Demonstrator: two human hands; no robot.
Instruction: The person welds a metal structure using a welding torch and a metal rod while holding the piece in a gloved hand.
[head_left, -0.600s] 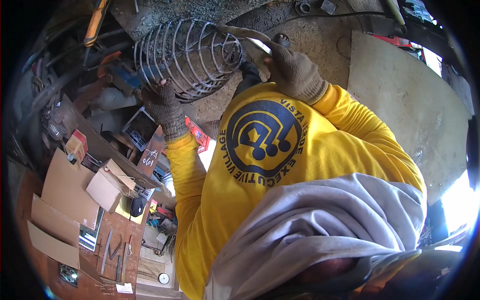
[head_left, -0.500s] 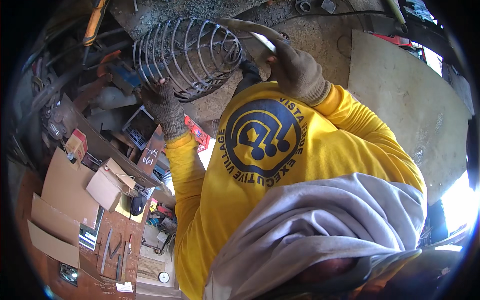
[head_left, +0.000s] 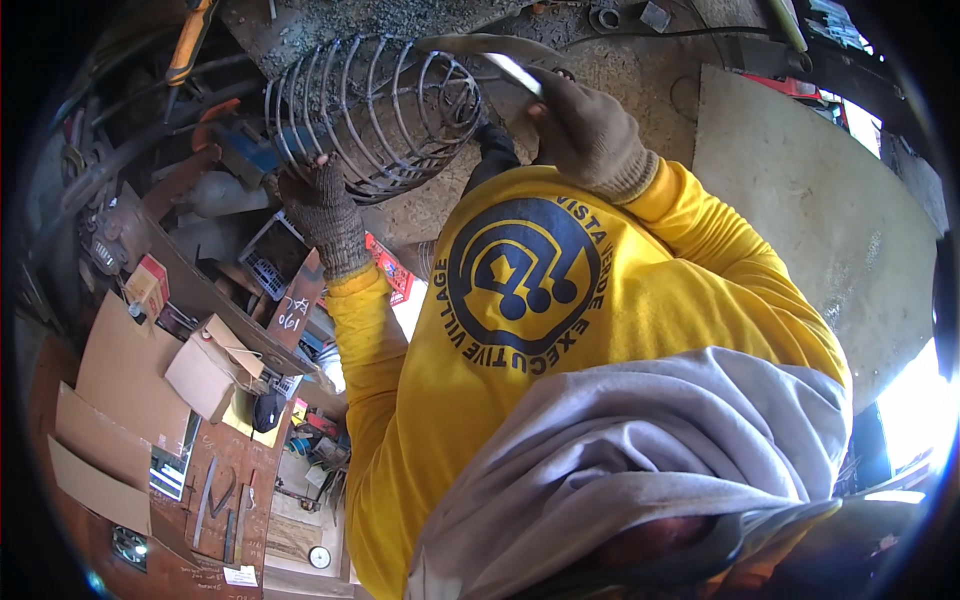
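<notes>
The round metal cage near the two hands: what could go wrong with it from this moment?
1. The metal cage is rounded and might roll or twist, since the left hand is at only one side.
2. The curved strip in the right hand overlaps the cage's upper edge in this view; it could slip and knock the cage.
3. The left hand's fingertips look bare at the cage, so they may be pinched or scraped.

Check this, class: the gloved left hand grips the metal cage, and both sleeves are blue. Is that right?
Not quite: the head view shows both sleeves are yellow, not blue. The gloved left hand does grip the metal cage.
</notes>
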